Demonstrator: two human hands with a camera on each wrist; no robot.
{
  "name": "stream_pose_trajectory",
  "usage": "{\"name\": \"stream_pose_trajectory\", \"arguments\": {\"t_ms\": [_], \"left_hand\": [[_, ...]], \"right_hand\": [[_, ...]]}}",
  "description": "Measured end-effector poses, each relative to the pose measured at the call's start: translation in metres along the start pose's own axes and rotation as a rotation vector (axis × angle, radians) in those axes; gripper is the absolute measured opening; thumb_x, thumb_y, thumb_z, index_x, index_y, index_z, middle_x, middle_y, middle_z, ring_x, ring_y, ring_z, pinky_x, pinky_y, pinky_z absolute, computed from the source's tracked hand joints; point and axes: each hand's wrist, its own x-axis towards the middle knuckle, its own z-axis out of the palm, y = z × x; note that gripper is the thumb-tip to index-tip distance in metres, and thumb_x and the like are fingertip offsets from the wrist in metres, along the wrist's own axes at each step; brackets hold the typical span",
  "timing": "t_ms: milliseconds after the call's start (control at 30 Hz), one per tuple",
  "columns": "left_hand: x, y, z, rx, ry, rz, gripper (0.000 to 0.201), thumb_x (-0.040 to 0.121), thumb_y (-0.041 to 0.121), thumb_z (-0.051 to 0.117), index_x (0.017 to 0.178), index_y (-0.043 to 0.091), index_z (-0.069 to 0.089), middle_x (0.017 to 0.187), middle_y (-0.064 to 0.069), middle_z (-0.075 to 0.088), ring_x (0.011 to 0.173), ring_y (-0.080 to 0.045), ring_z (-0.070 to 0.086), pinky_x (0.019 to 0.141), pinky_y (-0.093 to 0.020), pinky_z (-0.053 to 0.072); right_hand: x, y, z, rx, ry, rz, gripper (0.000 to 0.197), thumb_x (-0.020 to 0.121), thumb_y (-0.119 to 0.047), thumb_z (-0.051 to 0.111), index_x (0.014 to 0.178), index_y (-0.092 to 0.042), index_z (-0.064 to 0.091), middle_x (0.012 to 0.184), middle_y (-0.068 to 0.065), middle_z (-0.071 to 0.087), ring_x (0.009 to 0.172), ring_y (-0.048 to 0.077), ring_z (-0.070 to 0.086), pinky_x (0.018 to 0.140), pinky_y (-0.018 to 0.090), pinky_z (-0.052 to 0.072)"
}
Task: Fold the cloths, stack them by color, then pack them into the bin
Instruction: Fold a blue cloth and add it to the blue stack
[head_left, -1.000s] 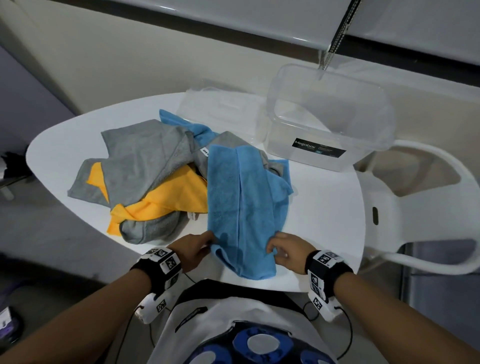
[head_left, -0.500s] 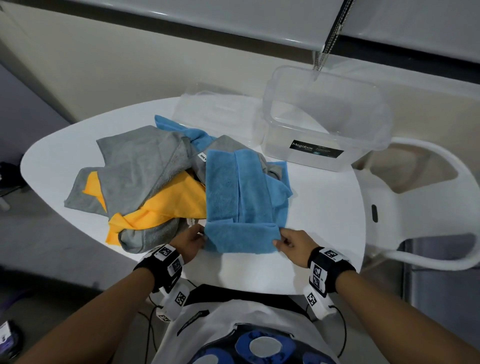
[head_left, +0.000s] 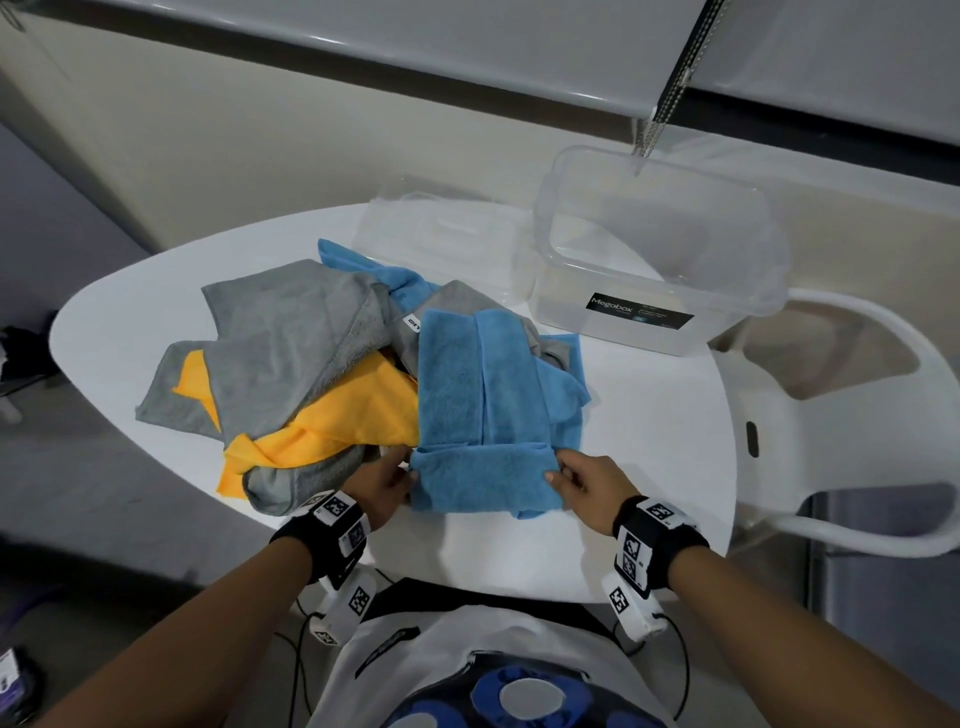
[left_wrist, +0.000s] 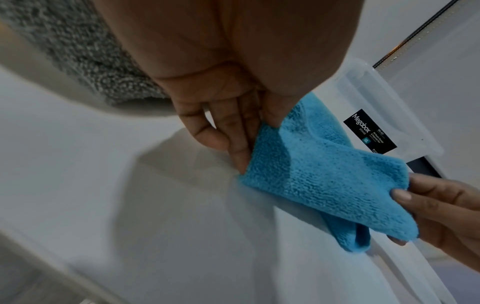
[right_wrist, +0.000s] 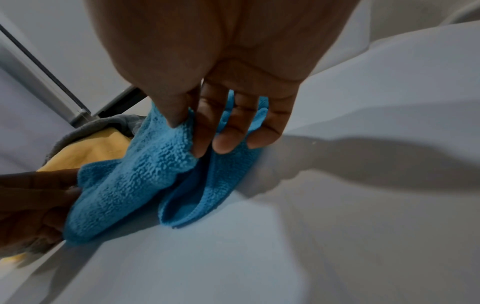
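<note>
The head camera is looking steeply down over the worktop; both wrist cameras are peering close along the fingers, sharing the blue cloth.

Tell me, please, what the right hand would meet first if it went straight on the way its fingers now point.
The right hand points left along the folded end of the blue cloth it pinches. Beyond that cloth it would probably meet the left hand gripping the opposite edge, though depth is uncertain.
</note>
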Motion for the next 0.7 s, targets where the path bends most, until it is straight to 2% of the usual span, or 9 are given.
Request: {"name": "stream_pose_trajectory", "arguments": {"t_ms": [133, 233, 367, 433, 500, 600, 700], "left_hand": [[0.006, 0.002, -0.001, 0.07, 0.074, -0.002, 0.005, 0.099, 0.022, 0.047, 0.104, 0.024, 0.047, 0.089, -0.005, 0.067, 0.077, -0.021, 0.065, 0.074, -0.031, 0.051], [0.012, 0.001, 0.0, 0.106, 0.115, -0.013, 0.019, 0.098, 0.026, 0.047, 0.113, 0.015, 0.053, 0.094, -0.01, 0.068, 0.084, -0.027, 0.066, 0.079, -0.037, 0.052], [0.018, 0.006, 0.003, 0.155, 0.138, -0.014, 0.026, 0.099, 0.027, 0.045, 0.119, 0.012, 0.054, 0.103, -0.014, 0.068, 0.095, -0.032, 0.063, 0.08, -0.035, 0.048], [0.02, 0.007, 0.004, 0.162, 0.148, -0.058, 0.027, 0.099, 0.028, 0.044, 0.118, 0.013, 0.055, 0.1, -0.013, 0.068, 0.088, -0.029, 0.064, 0.076, -0.032, 0.048], [0.022, 0.009, 0.004, 0.205, 0.147, -0.093, 0.025, 0.099, 0.029, 0.044, 0.111, 0.012, 0.058, 0.09, -0.008, 0.067, 0.078, -0.024, 0.062, 0.071, -0.029, 0.047], [0.022, 0.008, 0.003, 0.268, 0.149, -0.114, 0.028, 0.098, 0.034, 0.044, 0.106, 0.012, 0.06, 0.097, -0.01, 0.068, 0.091, -0.029, 0.063, 0.074, -0.03, 0.045], [0.024, 0.009, 0.004, 0.251, 0.13, -0.104, 0.029, 0.099, 0.034, 0.045, 0.106, 0.011, 0.06, 0.099, -0.01, 0.067, 0.094, -0.03, 0.062, 0.073, -0.028, 0.041]], "right_hand": [[0.008, -0.001, 0.002, -0.022, 0.023, 0.084, 0.036, 0.095, -0.038, 0.056, 0.075, -0.009, 0.048, 0.063, -0.002, 0.051, 0.057, 0.012, 0.046, 0.057, 0.025, 0.04], [0.014, 0.002, 0.003, -0.073, -0.018, 0.163, 0.042, 0.096, -0.041, 0.053, 0.075, -0.005, 0.051, 0.071, 0.005, 0.057, 0.064, 0.019, 0.052, 0.062, 0.032, 0.043], [0.016, -0.001, 0.004, -0.065, 0.007, 0.173, 0.041, 0.095, -0.038, 0.056, 0.064, -0.014, 0.042, 0.071, -0.001, 0.05, 0.066, 0.018, 0.051, 0.058, 0.026, 0.038], [0.016, -0.002, 0.003, -0.038, 0.062, 0.158, 0.043, 0.092, -0.037, 0.061, 0.06, -0.018, 0.039, 0.07, -0.004, 0.048, 0.063, 0.015, 0.049, 0.058, 0.024, 0.036], [0.017, -0.004, 0.001, -0.009, 0.11, 0.148, 0.044, 0.09, -0.037, 0.065, 0.058, -0.019, 0.04, 0.068, -0.005, 0.047, 0.06, 0.012, 0.047, 0.059, 0.025, 0.035], [0.018, -0.007, 0.001, 0.046, 0.143, 0.161, 0.039, 0.087, -0.037, 0.069, 0.062, -0.022, 0.043, 0.062, -0.007, 0.049, 0.057, 0.009, 0.046, 0.057, 0.023, 0.037], [0.018, -0.008, 0.002, 0.1, 0.136, 0.189, 0.028, 0.085, -0.039, 0.07, 0.077, -0.023, 0.049, 0.065, -0.007, 0.057, 0.06, 0.01, 0.053, 0.057, 0.021, 0.04]]}}
